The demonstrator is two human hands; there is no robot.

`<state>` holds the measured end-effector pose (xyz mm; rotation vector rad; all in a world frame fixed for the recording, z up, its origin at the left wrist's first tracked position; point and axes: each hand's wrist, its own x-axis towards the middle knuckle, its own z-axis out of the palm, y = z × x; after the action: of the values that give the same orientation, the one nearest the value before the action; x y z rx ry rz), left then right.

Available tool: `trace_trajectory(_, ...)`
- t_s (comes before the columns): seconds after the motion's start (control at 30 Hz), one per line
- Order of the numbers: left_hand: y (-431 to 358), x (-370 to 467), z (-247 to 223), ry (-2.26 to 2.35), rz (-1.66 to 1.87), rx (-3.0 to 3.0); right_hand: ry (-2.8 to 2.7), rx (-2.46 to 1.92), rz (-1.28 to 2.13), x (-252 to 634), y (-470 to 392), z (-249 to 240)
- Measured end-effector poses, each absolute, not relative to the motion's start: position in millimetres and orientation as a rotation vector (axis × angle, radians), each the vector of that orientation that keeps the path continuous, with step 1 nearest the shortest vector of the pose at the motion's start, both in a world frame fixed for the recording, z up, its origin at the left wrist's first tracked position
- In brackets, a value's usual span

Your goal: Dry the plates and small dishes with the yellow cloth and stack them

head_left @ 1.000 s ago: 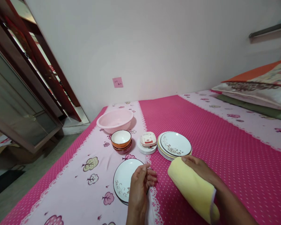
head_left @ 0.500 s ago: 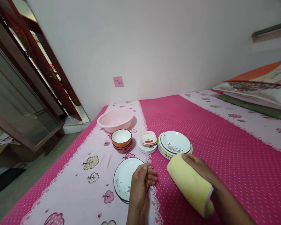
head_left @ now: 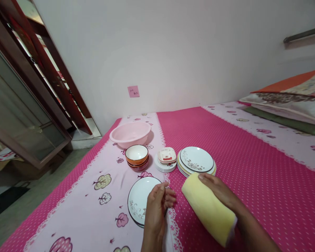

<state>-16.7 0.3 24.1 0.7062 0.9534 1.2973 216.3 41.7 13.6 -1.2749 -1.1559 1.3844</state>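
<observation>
My right hand [head_left: 217,187] grips a folded yellow towel [head_left: 210,208] with the thumb on top, in front of the tall plate stack. Over the right edge of the near white plate [head_left: 140,201] hovers my left hand [head_left: 159,203], its fingers loosely bent and apart, nothing visible in them. That plate has a dark rim and a brown flower print, and at least one more lies under it. My left hand and wrist hide its right part. Beyond the towel stands the larger plate stack [head_left: 196,159], topped by a similar flowered plate.
Bowls [head_left: 137,155] are stacked left of small saucers [head_left: 165,167], which carry square dishes [head_left: 167,154]. Behind stands a pink basin [head_left: 130,134]. Everything rests on a pink patterned bedspread [head_left: 183,129] against the wall. Pillows [head_left: 291,96] lie far right; the bed's edge drops to floor at left.
My right hand has shifted slightly left with the towel, and the towel's lower end has swung left. My left hand and the dishes look unchanged.
</observation>
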Motion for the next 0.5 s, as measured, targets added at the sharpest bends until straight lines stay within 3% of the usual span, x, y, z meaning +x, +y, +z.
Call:
trace_trajectory(0.2, -6, -15, 34, 1.001, 1.305, 0.825, -1.177, -1.018, 1.601, 178, 25, 36)
trace_trajectory(0.5, -6, -17, 34, 0.967, 1.273, 0.828, -1.24, -0.91, 1.717, 162, 23, 25)
